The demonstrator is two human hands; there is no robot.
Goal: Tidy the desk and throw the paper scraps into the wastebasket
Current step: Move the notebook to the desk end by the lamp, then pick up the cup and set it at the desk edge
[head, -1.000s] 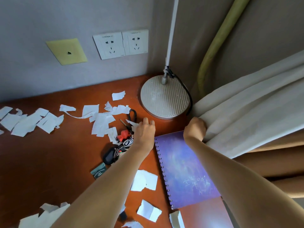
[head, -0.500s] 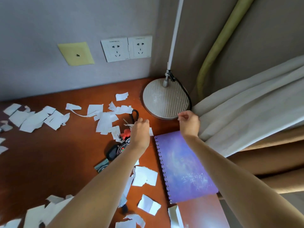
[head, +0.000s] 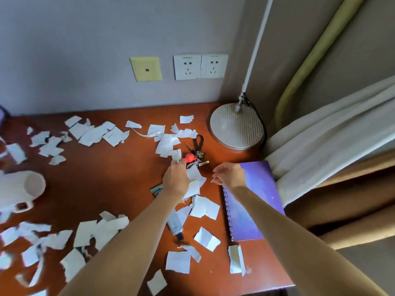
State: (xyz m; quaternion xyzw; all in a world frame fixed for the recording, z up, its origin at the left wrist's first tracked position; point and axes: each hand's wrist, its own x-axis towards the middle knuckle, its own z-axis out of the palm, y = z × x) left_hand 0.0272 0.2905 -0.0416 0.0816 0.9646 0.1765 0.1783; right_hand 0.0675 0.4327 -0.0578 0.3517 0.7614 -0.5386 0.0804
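Observation:
Several torn white paper scraps point(head: 164, 144) lie scattered over the reddish-brown desk point(head: 111, 180), with more scraps point(head: 94, 231) near its front left. My left hand point(head: 175, 181) hovers by the key bunch and grips a white scrap point(head: 195, 180) that hangs from its fingers. My right hand point(head: 230, 175) is above the top left corner of the purple notebook, fingers curled, pinching a tiny paper sliver point(head: 212, 180). No wastebasket is in view.
A key bunch with a red fob point(head: 195, 158) lies just beyond my hands. A purple spiral notebook point(head: 254, 201), a lamp base point(head: 236, 127) and a curtain point(head: 324, 142) are on the right. A white mug point(head: 21, 186) lies at left, a small tube point(head: 175, 223) under my left forearm.
My right hand left the curtain and lamp base and came back toward me over the notebook. My left hand drew back from the keys with a scrap. The view widened to the left.

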